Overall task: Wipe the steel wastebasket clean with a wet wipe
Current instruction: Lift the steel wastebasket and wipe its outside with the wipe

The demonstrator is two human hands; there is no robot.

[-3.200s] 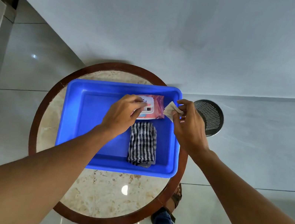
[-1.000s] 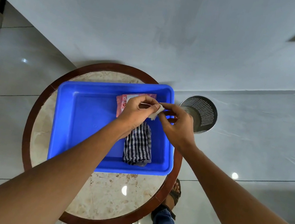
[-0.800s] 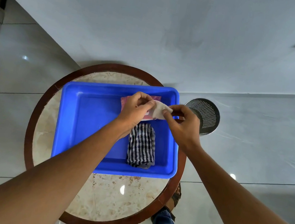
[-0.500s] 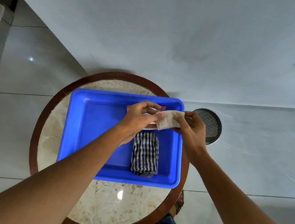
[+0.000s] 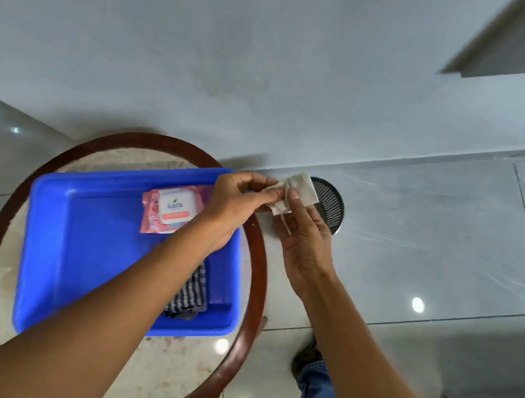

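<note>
Just past the right edge of the round table [image 5: 176,372], both hands are on one wet wipe [image 5: 296,194]: the left hand [image 5: 235,204] pinches its left end between thumb and fingertips, the right hand [image 5: 304,240] grips the right part with thumb on top, palm turned up. The wipe looks partly unfolded, still creased and doubled. Step in hand, as I read it: opening the wipe before wiping. To do it well: pull the two ends apart evenly, shake out the folds, then refold to a flat pad so a broad damp face meets the steel; a bunched wipe will only smear. Keep it off the floor. The steel wastebasket [image 5: 331,207] stands on the floor just right of the table by the far wall, directly under the wipe in view, perforated wall visible, mostly hidden by the hands; it is not yet touched. It's likely light, so one hand should probably steady the rim while the other wipes. Counts: one wipe in hand, one wastebasket, one blue tray [image 5: 81,238] on the table, one pink wipes pack [image 5: 170,211] in the tray's far part, lid shut, one folded checked cloth [image 5: 191,294] at its near right, half under the left forearm.
</note>
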